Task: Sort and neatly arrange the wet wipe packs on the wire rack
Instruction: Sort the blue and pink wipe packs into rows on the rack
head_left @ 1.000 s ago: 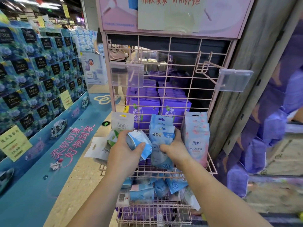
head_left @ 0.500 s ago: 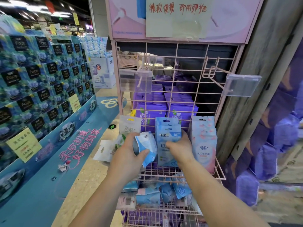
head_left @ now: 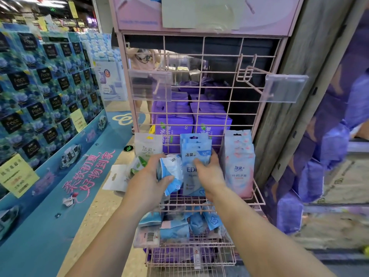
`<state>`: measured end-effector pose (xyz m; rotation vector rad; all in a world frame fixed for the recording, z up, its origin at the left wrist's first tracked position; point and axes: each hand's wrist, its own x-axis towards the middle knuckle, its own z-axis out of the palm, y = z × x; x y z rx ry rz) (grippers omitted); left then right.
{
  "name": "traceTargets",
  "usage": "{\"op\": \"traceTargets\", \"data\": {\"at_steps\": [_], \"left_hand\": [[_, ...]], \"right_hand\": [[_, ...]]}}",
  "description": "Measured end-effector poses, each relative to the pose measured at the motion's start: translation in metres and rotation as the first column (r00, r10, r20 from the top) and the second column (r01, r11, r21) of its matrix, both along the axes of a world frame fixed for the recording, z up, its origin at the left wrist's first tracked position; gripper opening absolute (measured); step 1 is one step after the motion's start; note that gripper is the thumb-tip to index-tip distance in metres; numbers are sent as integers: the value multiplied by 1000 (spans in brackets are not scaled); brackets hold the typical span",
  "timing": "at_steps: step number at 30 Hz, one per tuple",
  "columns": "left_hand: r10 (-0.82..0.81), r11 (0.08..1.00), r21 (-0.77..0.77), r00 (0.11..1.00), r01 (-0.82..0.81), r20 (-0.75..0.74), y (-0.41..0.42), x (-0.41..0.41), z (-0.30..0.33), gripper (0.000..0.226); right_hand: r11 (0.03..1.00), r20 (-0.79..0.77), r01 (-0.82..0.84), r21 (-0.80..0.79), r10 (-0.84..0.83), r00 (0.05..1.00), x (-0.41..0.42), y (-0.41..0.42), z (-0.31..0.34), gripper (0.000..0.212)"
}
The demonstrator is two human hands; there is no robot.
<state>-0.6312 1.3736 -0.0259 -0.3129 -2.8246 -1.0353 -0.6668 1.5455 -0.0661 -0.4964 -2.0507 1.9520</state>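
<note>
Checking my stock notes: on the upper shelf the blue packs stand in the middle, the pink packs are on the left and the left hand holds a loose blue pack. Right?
Not quite. The head view shows the pink packs on the right of the blue packs, not the left. The left hand does hold a loose blue pack.

Single view, worn on your head. You look forward and slightly down, from close range, squarely at a pink wire rack [head_left: 201, 80] that fills the middle of the frame. Both your forearms enter from the bottom edge. The wide lens bends the shop floor [head_left: 60, 206] at left and the wall [head_left: 311, 56] at right.
</note>
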Motion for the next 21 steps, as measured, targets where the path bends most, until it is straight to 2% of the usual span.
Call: {"op": "traceTargets", "data": {"at_steps": [3,6,9,11,13,15,17,19,21], "left_hand": [[-7,1000,8,1000,7,19,-6,2,-2,48],[-11,1000,21,1000,10,22,-19,9,2,48],[-38,987,158,998,31,43,-36,17,11,48],[-70,954,296,995,44,78,-45,24,17,46],[-122,901,431,985,60,119,-53,32,20,45],[-206,843,530,966,94,156,-62,39,18,44],[-323,779,609,929,152,181,-71,45,11,46],[-450,698,694,863,179,229,-81,48,-3,66],[-558,667,718,772,199,304,-85,52,-21,82]], "right_hand": [[999,78,-28,30,26,997,5,1,2,59],[985,105,-64,160,48,993,18,5,13,66],[972,61,-77,221,65,996,38,6,23,76],[984,-80,-13,180,28,996,54,8,24,65],[991,-167,17,136,6,986,72,8,22,40],[995,-117,-76,70,84,989,91,3,17,20],[966,10,-250,-58,251,968,110,-6,12,17],[876,85,-391,-283,429,899,126,-13,3,43],[750,85,-453,-482,555,827,138,-16,-8,56]]}}
